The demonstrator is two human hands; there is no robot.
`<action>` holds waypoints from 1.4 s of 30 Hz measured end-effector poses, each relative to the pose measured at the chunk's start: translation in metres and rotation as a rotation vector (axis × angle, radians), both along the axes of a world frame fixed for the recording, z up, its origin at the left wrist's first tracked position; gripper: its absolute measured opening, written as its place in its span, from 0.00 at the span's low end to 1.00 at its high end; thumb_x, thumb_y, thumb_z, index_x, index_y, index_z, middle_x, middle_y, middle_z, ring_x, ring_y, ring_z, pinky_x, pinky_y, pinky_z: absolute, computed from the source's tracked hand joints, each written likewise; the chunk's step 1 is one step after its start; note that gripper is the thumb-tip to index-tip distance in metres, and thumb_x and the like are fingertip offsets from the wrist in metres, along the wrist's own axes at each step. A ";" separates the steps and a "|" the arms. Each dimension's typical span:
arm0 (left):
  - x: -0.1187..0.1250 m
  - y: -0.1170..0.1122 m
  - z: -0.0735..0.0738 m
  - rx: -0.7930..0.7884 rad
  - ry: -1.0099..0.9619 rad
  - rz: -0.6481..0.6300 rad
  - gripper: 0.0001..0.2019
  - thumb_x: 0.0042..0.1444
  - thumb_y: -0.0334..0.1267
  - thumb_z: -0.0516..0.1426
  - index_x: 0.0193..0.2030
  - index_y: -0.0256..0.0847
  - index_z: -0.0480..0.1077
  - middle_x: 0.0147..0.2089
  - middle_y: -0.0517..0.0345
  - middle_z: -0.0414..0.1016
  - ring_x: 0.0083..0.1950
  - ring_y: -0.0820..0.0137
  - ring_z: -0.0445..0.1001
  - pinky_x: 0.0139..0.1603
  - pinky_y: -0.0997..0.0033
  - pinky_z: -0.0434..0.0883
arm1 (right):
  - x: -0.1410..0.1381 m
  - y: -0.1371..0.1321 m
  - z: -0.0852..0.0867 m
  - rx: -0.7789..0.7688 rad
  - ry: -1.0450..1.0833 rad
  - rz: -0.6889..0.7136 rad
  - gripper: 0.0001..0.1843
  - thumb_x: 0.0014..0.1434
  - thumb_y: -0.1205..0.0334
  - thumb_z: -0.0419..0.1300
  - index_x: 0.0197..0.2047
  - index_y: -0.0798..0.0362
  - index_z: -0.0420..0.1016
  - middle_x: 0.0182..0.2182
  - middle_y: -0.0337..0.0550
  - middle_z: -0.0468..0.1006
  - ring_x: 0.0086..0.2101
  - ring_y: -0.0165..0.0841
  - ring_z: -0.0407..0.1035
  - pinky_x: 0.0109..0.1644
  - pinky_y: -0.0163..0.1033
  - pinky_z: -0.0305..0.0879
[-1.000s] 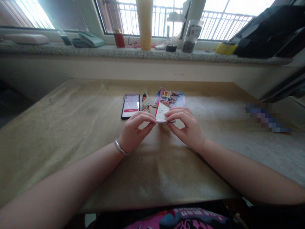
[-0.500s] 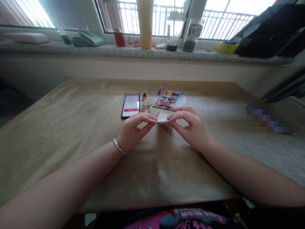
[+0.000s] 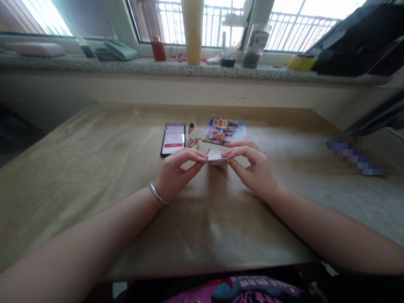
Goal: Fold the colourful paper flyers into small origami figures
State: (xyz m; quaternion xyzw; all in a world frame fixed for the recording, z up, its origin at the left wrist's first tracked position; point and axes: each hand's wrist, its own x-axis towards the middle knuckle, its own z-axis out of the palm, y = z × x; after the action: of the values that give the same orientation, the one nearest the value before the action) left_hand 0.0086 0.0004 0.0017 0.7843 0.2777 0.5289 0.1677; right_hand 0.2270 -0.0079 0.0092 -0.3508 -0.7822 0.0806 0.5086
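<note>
Between my two hands, just above the table, is a small white folded paper [image 3: 216, 156] with a red edge on its left side. My left hand [image 3: 178, 170] pinches its left edge between thumb and fingers, and a silver bangle circles that wrist. On the opposite edge, my right hand [image 3: 252, 166] grips the paper in the same kind of pinch. Just beyond the fingers lie a crumpled red-and-white wrapper [image 3: 193, 142] and a torn colourful scrap [image 3: 191, 127]. What the paper holds inside, if anything, cannot be made out.
A phone [image 3: 173, 140] with a lit screen lies left of the wrapper. Colourful printed packets [image 3: 224, 131] lie behind my right hand. A blurred-out item [image 3: 356, 155] is at the table's right side. Bottles and jars [image 3: 252, 46] line the stone windowsill [image 3: 126, 69].
The paper's near side has bent and its underside shows a little more below the fingertips. Both hands stay in nearly the same place.
</note>
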 end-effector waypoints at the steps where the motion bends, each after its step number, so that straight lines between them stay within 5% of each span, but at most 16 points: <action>1: 0.000 0.000 0.000 -0.002 -0.001 0.002 0.01 0.55 0.30 0.60 0.34 0.38 0.72 0.38 0.54 0.79 0.40 0.71 0.78 0.45 0.68 0.75 | 0.000 0.000 0.001 0.005 -0.002 -0.006 0.05 0.57 0.68 0.60 0.33 0.47 0.73 0.34 0.39 0.81 0.44 0.38 0.70 0.51 0.50 0.67; 19: 0.000 0.001 0.002 0.033 0.036 0.016 0.01 0.55 0.31 0.60 0.34 0.39 0.71 0.37 0.55 0.78 0.39 0.71 0.77 0.45 0.67 0.74 | -0.002 0.000 0.000 0.039 -0.047 -0.006 0.06 0.55 0.67 0.62 0.36 0.47 0.73 0.35 0.39 0.81 0.45 0.38 0.70 0.52 0.49 0.67; 42: 0.003 0.001 0.003 0.297 0.369 0.172 0.03 0.57 0.38 0.59 0.34 0.43 0.74 0.32 0.59 0.75 0.32 0.74 0.71 0.37 0.71 0.69 | -0.011 -0.004 0.001 0.058 -0.089 0.056 0.04 0.57 0.66 0.61 0.33 0.46 0.73 0.32 0.36 0.81 0.44 0.36 0.71 0.52 0.48 0.67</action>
State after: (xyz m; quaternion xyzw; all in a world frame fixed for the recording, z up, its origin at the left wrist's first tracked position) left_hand 0.0116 0.0013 0.0052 0.8569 0.2889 0.4242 -0.0485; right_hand 0.2155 -0.0116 0.0107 -0.3170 -0.8157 0.0564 0.4807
